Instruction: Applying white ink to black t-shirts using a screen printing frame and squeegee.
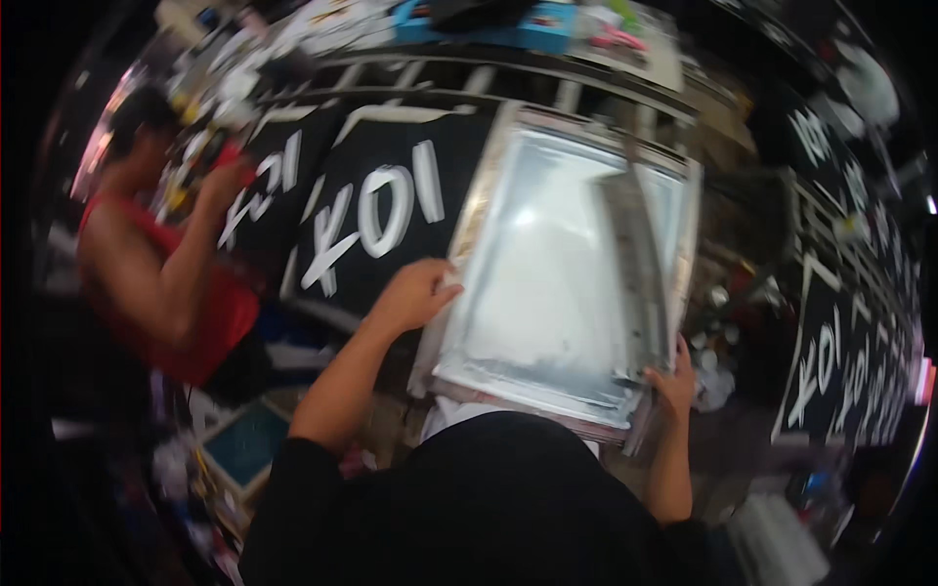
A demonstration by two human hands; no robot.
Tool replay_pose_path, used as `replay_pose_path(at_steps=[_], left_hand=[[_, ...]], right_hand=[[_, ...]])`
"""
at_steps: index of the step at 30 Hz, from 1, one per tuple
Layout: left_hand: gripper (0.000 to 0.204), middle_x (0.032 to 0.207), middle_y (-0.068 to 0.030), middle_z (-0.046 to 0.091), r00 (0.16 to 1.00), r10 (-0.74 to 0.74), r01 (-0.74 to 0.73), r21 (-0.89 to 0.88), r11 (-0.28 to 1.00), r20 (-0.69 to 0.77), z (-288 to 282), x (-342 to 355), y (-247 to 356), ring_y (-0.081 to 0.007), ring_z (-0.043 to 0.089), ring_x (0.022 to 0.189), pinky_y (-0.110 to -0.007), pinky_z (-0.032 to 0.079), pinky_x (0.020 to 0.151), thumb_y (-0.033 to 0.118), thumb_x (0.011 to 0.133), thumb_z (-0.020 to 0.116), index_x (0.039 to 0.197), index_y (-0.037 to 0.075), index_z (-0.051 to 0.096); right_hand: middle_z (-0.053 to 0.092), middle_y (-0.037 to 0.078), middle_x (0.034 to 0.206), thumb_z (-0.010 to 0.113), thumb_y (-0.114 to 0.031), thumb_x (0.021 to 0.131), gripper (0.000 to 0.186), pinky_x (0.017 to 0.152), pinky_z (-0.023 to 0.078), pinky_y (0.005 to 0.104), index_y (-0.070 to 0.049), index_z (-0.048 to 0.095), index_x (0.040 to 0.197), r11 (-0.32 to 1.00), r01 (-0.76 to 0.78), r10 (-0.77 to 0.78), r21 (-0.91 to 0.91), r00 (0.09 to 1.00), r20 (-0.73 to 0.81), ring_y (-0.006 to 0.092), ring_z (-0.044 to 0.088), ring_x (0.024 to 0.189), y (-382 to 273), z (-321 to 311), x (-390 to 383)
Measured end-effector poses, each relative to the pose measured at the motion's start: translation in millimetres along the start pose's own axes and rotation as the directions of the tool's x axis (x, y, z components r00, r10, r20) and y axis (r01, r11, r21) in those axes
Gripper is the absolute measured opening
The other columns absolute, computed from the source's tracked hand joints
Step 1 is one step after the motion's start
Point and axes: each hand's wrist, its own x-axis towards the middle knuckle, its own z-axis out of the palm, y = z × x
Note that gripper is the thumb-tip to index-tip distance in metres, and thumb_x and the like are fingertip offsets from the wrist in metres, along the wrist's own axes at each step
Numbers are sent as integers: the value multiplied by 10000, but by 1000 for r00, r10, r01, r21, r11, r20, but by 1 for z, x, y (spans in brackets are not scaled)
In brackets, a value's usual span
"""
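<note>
In front of me lies a screen printing frame point(691, 210), its pale mesh bordered by wet-looking silvery streaks. My left hand point(422, 293) is closed on the frame's left side rail, fingers curled over it. At the lower right corner my right hand point(674, 381) grips the opposite rail, its thumb by the end of a long squeegee point(637, 259). That squeegee rests lengthwise on the right part of the mesh, blurred by motion. Just left of the frame, a black printed panel point(332, 186) with white lettering lies flat.
A person in a red top point(210, 322) works at the left beside another black panel point(269, 171). Metal rails point(479, 80) run behind the frame. More black panels point(816, 361) stand at the right. A blue tray point(547, 29) sits at the back, and a framed green screen point(244, 444) is low left.
</note>
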Motion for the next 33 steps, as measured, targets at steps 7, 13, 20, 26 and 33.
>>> replay_pose_path(at_steps=[7,13,20,26,33], left_hand=[[776,1299,-126,542,766,640,-517,651,557,61,-22,151,90,-336,475,1249,-501,321,1092,178,620,832,1328,170,515],[354,944,-177,691,952,216,-305,581,755,219,-32,283,68,-382,651,924,-465,522,814,173,663,711,1001,86,653],[418,1058,-159,699,977,161,-211,605,768,137,-5,351,49,-336,661,1015,-449,505,869,164,684,708,1097,121,665],[215,873,-135,688,941,325,-305,645,700,93,33,276,12,-326,670,878,-501,455,797,53,739,586,943,82,646],[332,933,-103,651,930,334,-364,495,789,152,56,35,-16,-279,626,887,-466,391,856,50,692,664,1021,78,629]], right_hand=[[658,127,1097,838,-274,631,399,1078,289,596,-86,683,946,710,583,-516,-395,812,273,285,603,1122,-58,-24,136],[700,114,1035,800,-268,669,461,999,436,477,-126,677,1090,762,344,-186,-549,928,322,292,652,1009,-80,-15,294],[701,168,1003,721,-196,702,451,861,529,440,-152,653,1146,612,159,97,-775,957,273,353,664,960,-73,13,375],[704,115,1001,653,-85,732,283,841,524,405,-105,684,1013,679,249,-147,-690,968,205,284,678,946,-39,28,280],[672,108,940,610,-63,744,281,880,440,444,-118,653,1017,679,362,-208,-639,929,305,308,630,906,-54,23,69]])
